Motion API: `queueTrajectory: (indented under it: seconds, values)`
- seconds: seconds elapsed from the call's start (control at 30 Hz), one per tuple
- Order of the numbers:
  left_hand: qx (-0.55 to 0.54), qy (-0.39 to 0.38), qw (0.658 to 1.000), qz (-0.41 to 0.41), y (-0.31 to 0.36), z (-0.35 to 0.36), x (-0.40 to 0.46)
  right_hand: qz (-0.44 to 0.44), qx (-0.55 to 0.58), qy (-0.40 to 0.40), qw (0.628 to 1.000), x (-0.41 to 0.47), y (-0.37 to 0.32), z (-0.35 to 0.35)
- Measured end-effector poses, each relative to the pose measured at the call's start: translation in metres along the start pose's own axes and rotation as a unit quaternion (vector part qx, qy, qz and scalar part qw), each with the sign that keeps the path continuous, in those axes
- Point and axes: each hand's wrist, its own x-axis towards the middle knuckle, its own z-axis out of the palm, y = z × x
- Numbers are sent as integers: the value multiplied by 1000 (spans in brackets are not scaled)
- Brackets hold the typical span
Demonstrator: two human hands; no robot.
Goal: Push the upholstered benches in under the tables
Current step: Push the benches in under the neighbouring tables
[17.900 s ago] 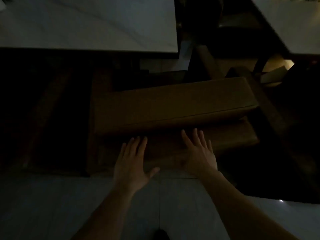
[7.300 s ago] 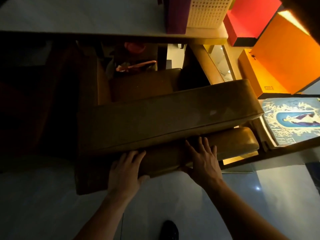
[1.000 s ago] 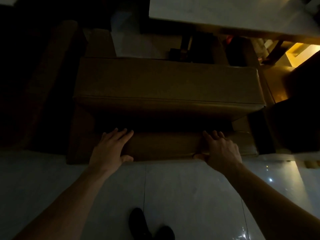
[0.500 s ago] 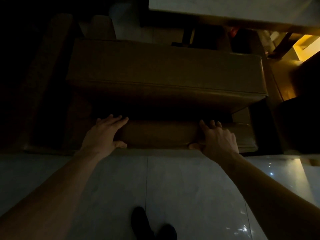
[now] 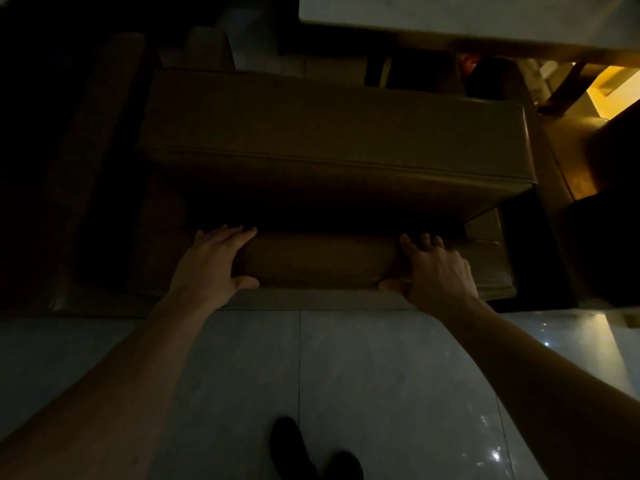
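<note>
A brown upholstered bench [image 5: 332, 133] fills the middle of the dim view, its padded backrest on top and a lower rounded edge [image 5: 318, 259] nearest me. My left hand [image 5: 213, 263] rests on that lower edge, fingers straight on top and thumb under the front. My right hand [image 5: 434, 271] presses the same edge further right, fingers spread over it, thumb below. A pale table top [image 5: 467, 15] lies beyond at the upper right.
Pale glossy floor tiles [image 5: 346, 375] spread below my arms, with my dark shoes [image 5: 311, 452] at the bottom. A second brown seat [image 5: 100, 133] lies in the dark at the left. Yellow-lit furniture [image 5: 609, 88] stands at the right edge.
The bench has slid away from me towards the table. Both hands followed it forward on the lower edge, and my arms stretched out further.
</note>
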Motion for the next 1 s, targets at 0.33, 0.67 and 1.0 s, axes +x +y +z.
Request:
queueTrajectory:
  seconds: [0.33, 0.67, 1.0]
  values:
    - [-16, 18, 1000, 1, 11, 16, -27, 2, -3, -10, 1000, -21, 11, 10]
    - [-5, -8, 1000, 0, 14, 14, -25, 5, 13, -1, 1000, -25, 10, 11]
    - [3, -37, 999, 1, 9, 14, -16, 6, 9, -2, 1000, -15, 14, 15]
